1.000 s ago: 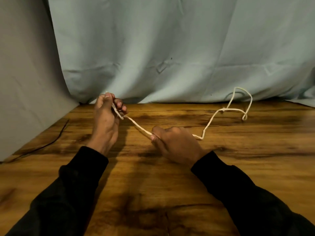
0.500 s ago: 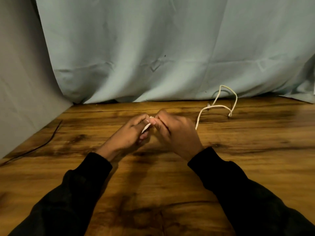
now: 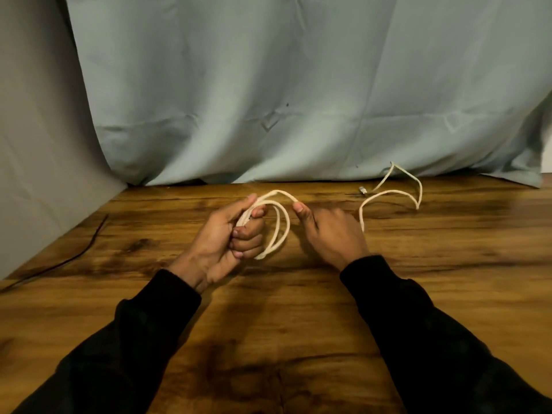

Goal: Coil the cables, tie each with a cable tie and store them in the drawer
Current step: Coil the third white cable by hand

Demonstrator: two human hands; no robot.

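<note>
Coiling at the wooden table [image 3: 298, 324]
Left hand [image 3: 227, 237] grips thin cream cable [image 3: 282, 231] loops; right hand [image 3: 331, 231] pinches the strand (tail at two o'clock may snag, springing loops loose).

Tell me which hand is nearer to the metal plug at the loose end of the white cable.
Right. The right hand pinches the white cable below and left of the metal plug. The left hand, gripping the coiled loops, is farther left, beyond the right hand.

One white cable [image 3: 280, 225], two hands (left [image 3: 222, 239], right [image 3: 331, 233]), one thin black wire [image 3: 74, 255], one wooden table [image 3: 268, 339].
</note>
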